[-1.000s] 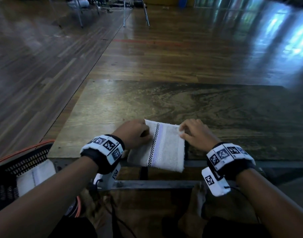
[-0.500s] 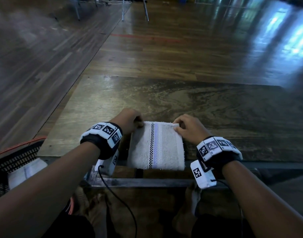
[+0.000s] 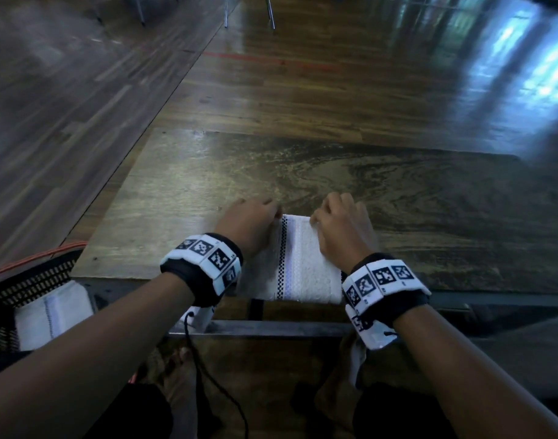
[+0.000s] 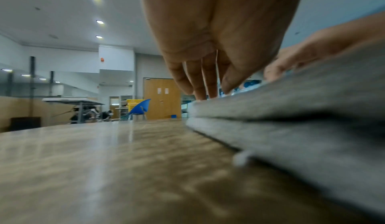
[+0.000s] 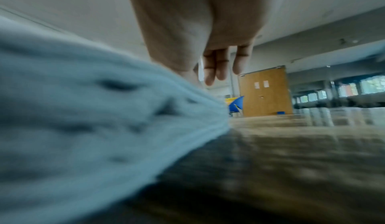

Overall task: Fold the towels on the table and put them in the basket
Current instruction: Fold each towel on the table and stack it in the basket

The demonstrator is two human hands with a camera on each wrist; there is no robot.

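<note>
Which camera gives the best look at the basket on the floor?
The head view: the basket sits at lower left with a folded towel inside. Neither wrist view shows it, only table, hands and the other towel.

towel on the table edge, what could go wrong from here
The folded towel overhangs the table near edge, so it may slip off once the left hand and right hand let go. Its layers gape in the left wrist view, so lifting by the far corners might undo the fold before the basket.
</note>
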